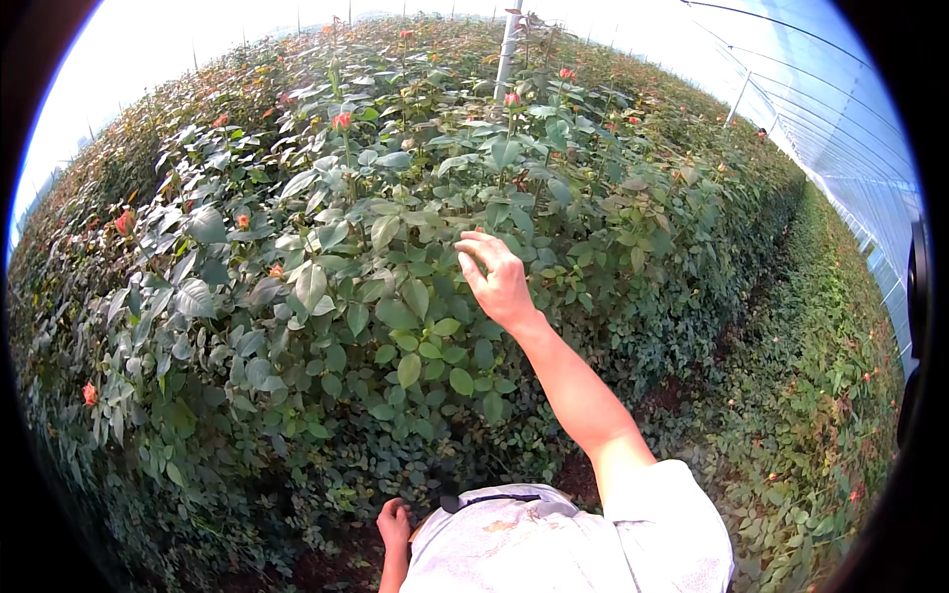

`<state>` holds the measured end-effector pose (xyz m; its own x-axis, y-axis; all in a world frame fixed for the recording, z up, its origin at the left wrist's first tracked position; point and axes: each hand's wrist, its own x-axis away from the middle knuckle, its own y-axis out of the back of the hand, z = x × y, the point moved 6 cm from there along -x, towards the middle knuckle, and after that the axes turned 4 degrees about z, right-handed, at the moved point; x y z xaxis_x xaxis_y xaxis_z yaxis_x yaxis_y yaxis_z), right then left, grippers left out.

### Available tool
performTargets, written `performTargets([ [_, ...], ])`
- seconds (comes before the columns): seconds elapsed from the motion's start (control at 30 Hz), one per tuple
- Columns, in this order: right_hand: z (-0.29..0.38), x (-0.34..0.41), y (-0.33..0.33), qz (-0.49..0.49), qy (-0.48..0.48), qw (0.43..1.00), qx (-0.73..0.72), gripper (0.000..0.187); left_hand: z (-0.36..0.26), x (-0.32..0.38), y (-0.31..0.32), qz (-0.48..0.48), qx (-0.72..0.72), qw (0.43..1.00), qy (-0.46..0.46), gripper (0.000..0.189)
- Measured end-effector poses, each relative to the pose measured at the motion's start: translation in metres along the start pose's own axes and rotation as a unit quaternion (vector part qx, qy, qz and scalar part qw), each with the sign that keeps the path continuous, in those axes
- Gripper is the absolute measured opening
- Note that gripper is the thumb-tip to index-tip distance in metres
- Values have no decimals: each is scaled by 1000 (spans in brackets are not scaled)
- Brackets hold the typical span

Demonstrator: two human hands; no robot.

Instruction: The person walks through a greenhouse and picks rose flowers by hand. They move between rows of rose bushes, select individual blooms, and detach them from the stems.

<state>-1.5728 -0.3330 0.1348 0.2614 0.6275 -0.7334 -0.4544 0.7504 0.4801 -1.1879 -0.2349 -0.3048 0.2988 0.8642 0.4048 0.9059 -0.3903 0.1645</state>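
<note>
My right hand [498, 276] reaches forward among the rose leaves, its fingers bent to the left. An orange-red rose bud [480, 230] shows just beyond the fingertips; whether they touch it or hold a stem I cannot tell. Low beside my waist hangs my left hand [394, 521], fingers curled, with no thing visible in it. Other roses rise above the leaves, such as a red bloom [342, 121] on an upright stem and another bloom [511, 99] to its right. Orange rosebuds [276, 271] sit lower on the left.
Dense rose bushes [415, 356] fill the space before me. A pale post [508, 52] stands in the bed. To the right runs a narrow path [749, 311] with another row of roses [830, 415] beyond it, beside a greenhouse wall of clear film [852, 133].
</note>
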Motion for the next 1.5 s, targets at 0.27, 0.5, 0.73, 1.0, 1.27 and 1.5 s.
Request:
performTargets([
  [0.27,-109,203,93,-103,-406,901,-113,18,-23,-56,-49,200,-162,965,-43,25],
  [0.5,-138,356,172,-203,-538,808,-128,11,-116,-112,-125,256,-223,931,-131,26],
  [0.73,-147,435,210,-256,-603,752,-65,26,-123,-71,-250,377,-198,898,-108,26],
  [1.0,-139,473,251,-281,-555,782,-20,29,-65,0,-366,603,-294,736,-93,28],
  [1.27,-32,682,352,-696,-457,549,-67,16,-70,27,-508,719,-386,552,-171,21],
  [1.5,148,764,300,-885,-395,246,-3,11,-35,98,-595,795,-431,326,-274,28],
])
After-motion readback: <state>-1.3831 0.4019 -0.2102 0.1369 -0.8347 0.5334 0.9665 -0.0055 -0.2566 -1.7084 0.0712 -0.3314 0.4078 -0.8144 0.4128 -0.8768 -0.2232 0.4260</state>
